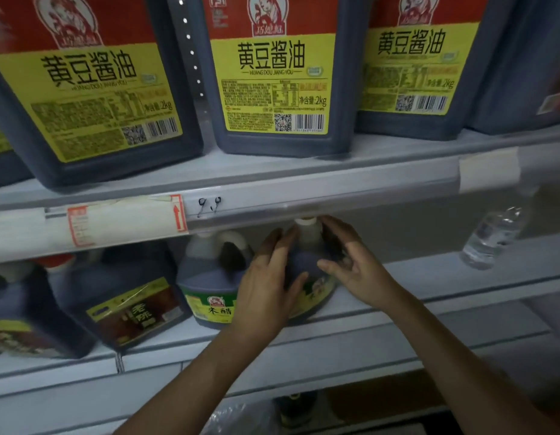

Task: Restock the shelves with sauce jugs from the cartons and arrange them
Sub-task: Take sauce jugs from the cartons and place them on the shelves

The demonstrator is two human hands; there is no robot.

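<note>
A dark sauce jug (pixel 306 262) with a white cap stands on the middle shelf (pixel 429 277), its cap just under the upper shelf's price rail. My left hand (pixel 269 287) presses its left side and front. My right hand (pixel 350 262) cups its right shoulder and handle. Both hands hold the jug. Touching it on the left stands a matching jug with a green label (pixel 209 277). Further left sit a brown-labelled jug (pixel 128 296) and another dark jug (pixel 24 315).
Three big 2 kg soy sauce jugs with yellow-and-red labels (pixel 272 73) line the upper shelf. A clear water bottle (pixel 492 237) lies tilted at the right on the middle shelf. A price rail (pixel 303 189) with "9.9" written on it runs above my hands. A dark bottle (pixel 294 406) shows below.
</note>
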